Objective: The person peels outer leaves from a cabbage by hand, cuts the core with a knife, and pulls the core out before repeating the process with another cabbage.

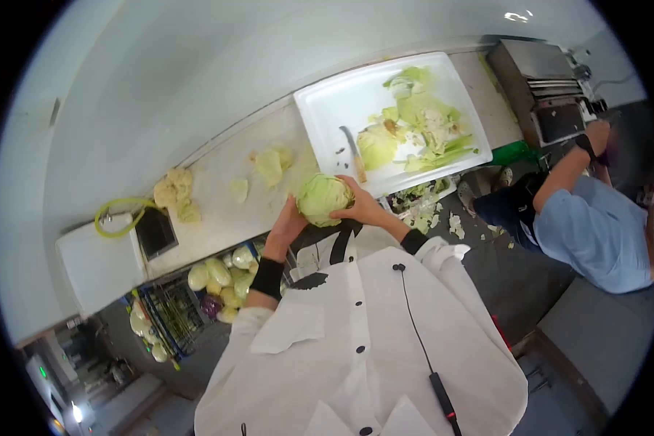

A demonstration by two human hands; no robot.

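left hand [288, 224] and right hand [365, 207] grip cabbage [323, 198], fingers curled round opposite sides, near white tray [323, 120]; light, even pressure should limit bruising.

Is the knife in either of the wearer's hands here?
No, the knife lies on the white tray, while the left hand and right hand hold a cabbage between them.

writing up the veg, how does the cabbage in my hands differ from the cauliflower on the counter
The cabbage is round and leafy; the cauliflower is lumpy and uneven. The cabbage is light green; the cauliflower is mostly creamy yellow. The left hand and right hand hold the cabbage; the cauliflower rests on the counter.
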